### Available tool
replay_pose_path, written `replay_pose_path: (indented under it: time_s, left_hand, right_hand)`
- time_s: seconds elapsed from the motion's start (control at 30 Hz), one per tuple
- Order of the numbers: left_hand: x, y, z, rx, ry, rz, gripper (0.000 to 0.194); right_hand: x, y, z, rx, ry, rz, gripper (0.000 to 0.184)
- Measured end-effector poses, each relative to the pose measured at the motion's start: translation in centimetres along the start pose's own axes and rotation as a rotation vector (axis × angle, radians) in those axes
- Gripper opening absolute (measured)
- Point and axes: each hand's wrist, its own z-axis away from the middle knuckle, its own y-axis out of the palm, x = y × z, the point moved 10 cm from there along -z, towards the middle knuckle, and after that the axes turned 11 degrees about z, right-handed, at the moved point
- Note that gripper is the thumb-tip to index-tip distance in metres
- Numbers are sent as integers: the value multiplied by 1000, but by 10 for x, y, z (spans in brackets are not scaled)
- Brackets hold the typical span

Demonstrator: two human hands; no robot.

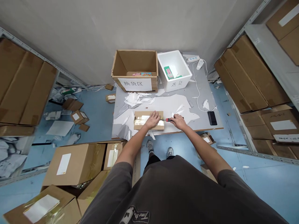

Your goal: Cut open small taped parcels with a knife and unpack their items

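A small taped cardboard box (pixel 140 122) with a white label lies near the front edge of the table. My left hand (pixel 153 120) rests flat on the right part of its top, fingers stretched out. My right hand (pixel 178 121) is closed around a red-and-black utility knife (pixel 168 119). Its tip points left, at the right end of the box; whether the blade is in the tape is too small to tell. Shiny clear tape runs along the top of the box.
Behind stand a large open carton (pixel 135 84) and a white foam box (pixel 175 85), both with small packages inside. Paper scraps (pixel 134 99) litter the tabletop. A black phone (pixel 212 118) lies at right by a white cable. Big cartons (pixel 70 165) stand at my left; loaded shelves flank both sides.
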Motion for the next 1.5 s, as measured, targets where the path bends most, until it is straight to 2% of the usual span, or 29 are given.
replay_pose_path:
  time_s: [0.17, 0.33, 0.63, 0.8, 0.9, 1.0, 1.1, 1.2, 1.3, 1.5]
  left_hand:
    - [4, 10, 4, -27, 11, 61, 49]
    - [8, 16, 4, -50, 5, 57, 49]
    - [6, 16, 9, -96, 14, 39, 48]
    - [6, 3, 8, -91, -6, 52, 44]
    - [11, -15, 10, -74, -16, 72, 47]
    - [28, -41, 18, -61, -65, 66, 48]
    - [52, -62, 31, -30, -160, 52, 50]
    - [74, -72, 42, 25, -275, 41, 61]
    - [85, -73, 46, 79, -364, 24, 70]
    - [95, -69, 40, 228, -409, 68, 93]
  right_hand:
    - [3, 5, -1, -27, -22, 10, 28]
    - [-8, 10, 2, -42, 3, 9, 32]
    - [-7, 8, -13, -42, -6, -24, 30]
    - [-36, 7, 17, -67, 98, -103, 29]
    - [-51, 7, 41, -127, 228, -312, 35]
    - [-56, 10, 57, -234, 435, -700, 47]
    - [-42, 20, 63, -328, 656, -1194, 58]
    - [-14, 25, 58, -373, 779, -1586, 61]
    - [9, 21, 49, -367, 786, -1751, 63]
    - [24, 21, 39, -344, 769, -1772, 62]
